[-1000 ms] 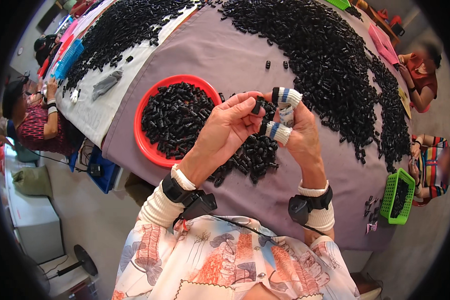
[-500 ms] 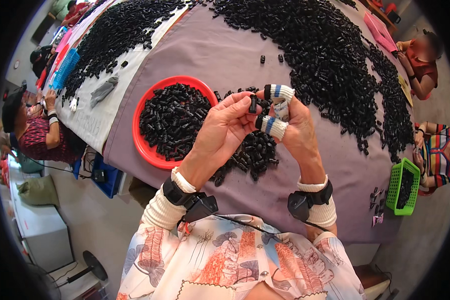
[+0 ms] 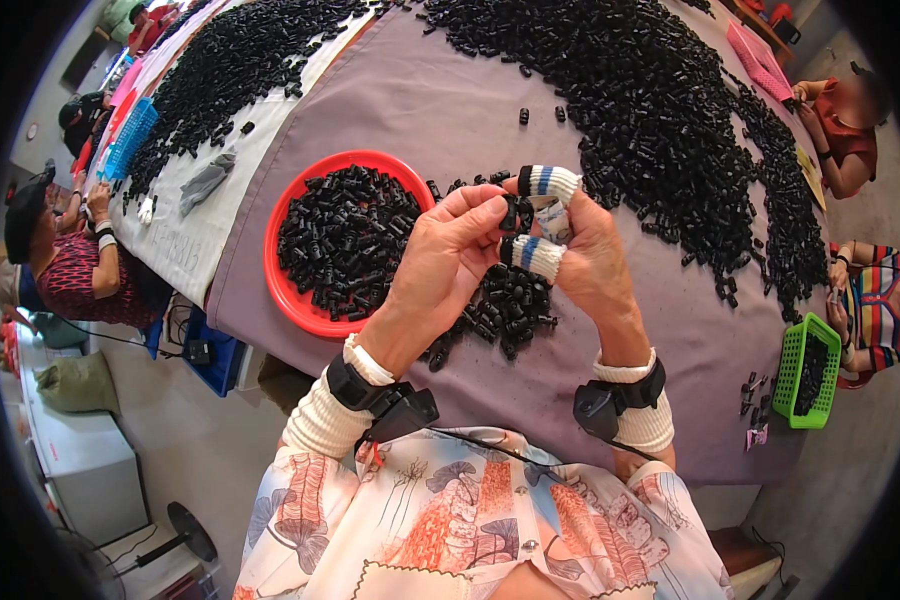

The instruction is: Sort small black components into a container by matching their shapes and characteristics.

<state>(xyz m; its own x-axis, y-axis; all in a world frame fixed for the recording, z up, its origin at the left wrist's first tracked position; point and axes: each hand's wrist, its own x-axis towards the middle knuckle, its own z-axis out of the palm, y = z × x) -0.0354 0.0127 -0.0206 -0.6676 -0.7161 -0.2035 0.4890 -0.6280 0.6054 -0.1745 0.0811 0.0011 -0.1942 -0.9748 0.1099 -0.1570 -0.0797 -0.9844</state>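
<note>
My left hand (image 3: pixel 437 258) pinches a small black cylindrical part (image 3: pixel 515 214) between thumb and fingers, above the table. Against its other side close the thumb and forefinger of my right hand (image 3: pixel 598 262), both wearing white knitted finger sleeves with blue and black stripes. A bit of pale wrapping shows between those two fingers. Where the fingertips meet the part is partly hidden. Below the hands lies a loose heap of similar black parts (image 3: pixel 500 318). Left of them, a red round basin (image 3: pixel 278 268) is filled with more of these parts.
A mauve cloth (image 3: pixel 370 95) covers the table. Large heaps of black parts (image 3: pixel 620 110) spread over its far side. A green basket (image 3: pixel 790 370) stands at the right edge, a blue basket (image 3: pixel 133 138) at the left. Several people sit around the tables.
My right hand has shifted slightly left, its sleeved fingers closer to my left fingertips. The black part has turned and is now more covered by the fingers.
</note>
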